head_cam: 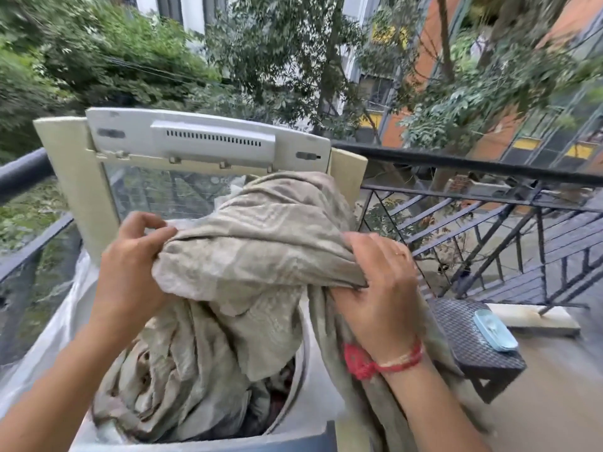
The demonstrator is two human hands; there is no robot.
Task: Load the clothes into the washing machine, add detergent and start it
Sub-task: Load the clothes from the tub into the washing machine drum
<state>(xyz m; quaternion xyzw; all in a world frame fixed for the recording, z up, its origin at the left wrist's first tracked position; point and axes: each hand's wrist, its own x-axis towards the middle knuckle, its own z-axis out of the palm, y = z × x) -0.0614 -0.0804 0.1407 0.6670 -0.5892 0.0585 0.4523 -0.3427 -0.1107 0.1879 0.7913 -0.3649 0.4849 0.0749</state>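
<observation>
both hands, left hand (130,272) and right hand (380,288), grip the beige cloth (257,243) bunched above the washing machine (202,442) drum, fingers curled in.

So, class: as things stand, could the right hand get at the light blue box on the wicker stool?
Probably not straight away. The right hand grips the grey cloth, so it is busy. Otherwise nothing seems to stand between it and the light blue box on the wicker stool.

A bulky beige cloth (257,243) spills from the open-lidded washing machine (208,148) drum.
</observation>
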